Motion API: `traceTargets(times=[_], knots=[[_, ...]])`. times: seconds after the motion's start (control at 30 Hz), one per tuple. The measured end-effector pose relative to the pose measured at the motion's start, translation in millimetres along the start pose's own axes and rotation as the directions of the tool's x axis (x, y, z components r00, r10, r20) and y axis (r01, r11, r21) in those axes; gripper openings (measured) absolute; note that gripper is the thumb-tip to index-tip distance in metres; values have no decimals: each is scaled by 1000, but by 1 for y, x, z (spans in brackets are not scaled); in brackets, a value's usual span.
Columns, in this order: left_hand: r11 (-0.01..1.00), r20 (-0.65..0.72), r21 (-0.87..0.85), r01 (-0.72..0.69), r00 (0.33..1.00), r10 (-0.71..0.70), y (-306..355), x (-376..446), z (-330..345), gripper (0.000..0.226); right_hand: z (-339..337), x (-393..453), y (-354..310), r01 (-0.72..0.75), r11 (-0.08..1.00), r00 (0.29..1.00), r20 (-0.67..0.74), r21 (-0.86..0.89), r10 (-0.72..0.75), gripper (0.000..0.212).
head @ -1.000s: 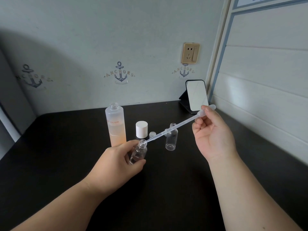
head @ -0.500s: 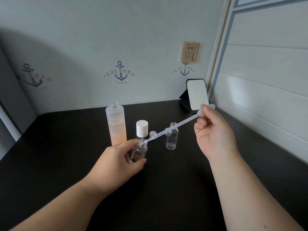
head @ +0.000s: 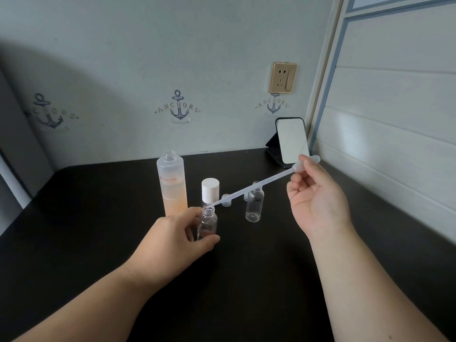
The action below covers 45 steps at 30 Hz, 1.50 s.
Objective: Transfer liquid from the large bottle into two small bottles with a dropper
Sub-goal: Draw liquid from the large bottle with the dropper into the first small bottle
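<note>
My left hand (head: 172, 239) is wrapped round the small clear plastic bottle (head: 207, 223) at centre frame, thumb and fingers clamped on its sides, the bottle tilted slightly above the black worktop (head: 74, 230). My right hand (head: 318, 201), right of centre, pinches the bulb of the long translucent plastic dropper (head: 254, 186), whose tip sits at the held bottle's open mouth. Just behind the left hand stands the tall frosted bottle with peach-coloured liquid (head: 172, 185), uncapped, and a white cylindrical cap (head: 210, 190) beside it. The second small clear bottle (head: 254, 206) stands upright between my hands, behind the dropper's stem. A small clear cap (head: 226, 200) lies near it. At upper right, a black-framed mirror (head: 291, 141) leans by the wall.
</note>
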<state>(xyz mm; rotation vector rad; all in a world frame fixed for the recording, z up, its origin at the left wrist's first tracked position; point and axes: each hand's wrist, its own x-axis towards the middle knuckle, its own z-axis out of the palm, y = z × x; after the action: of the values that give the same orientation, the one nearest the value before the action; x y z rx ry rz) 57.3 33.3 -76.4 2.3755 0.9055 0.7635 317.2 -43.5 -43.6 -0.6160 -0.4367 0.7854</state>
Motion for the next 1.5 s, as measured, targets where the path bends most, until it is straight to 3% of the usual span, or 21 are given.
traceTargets(times=[0.27,0.37,0.43,0.53,0.67,0.7,0.77,0.9,1.03,1.23,1.4,1.5], knots=[[996,83,-8,91,992,-90,-2,3,0,66,-2,2,2,-24,997,999,-32,79,27,11],[996,70,-33,80,995,-77,-3,2,0,64,-2,3,1,-28,997,999,-33,66,30,18],[994,3,-97,52,999,-52,-4,-1,-1,51,-2,2,1,-26,998,999,-32,59,28,24],[954,-215,-301,6,974,-74,-2,-5,-6,30,-2,1,0,-31,996,999,-32,81,33,26],[923,-472,-381,56,847,-246,-6,-2,-9,5,-1,1,1,-37,995,999,-25,96,40,26],[915,-495,-394,87,818,-292,-9,1,-9,10,0,1,1,-39,995,999,-23,95,41,26],[891,-466,-432,137,812,-351,-17,7,-8,38,0,1,2,-44,995,999,-26,94,47,22],[864,-266,-448,228,889,-372,-27,16,-1,74,-2,2,4,-44,995,999,-19,88,45,10],[912,-264,-249,328,883,-389,-30,22,6,52,-2,3,6,-38,996,999,23,77,36,12],[917,-284,-284,279,889,-358,-25,19,2,28,0,2,6,-4,998,1000,11,66,3,16],[937,-297,-270,223,906,-301,-14,15,-4,47,0,2,7,12,998,999,38,58,-15,14],[949,-313,-241,203,909,-274,-13,15,-4,45,1,1,6,39,999,999,36,34,-40,18]])
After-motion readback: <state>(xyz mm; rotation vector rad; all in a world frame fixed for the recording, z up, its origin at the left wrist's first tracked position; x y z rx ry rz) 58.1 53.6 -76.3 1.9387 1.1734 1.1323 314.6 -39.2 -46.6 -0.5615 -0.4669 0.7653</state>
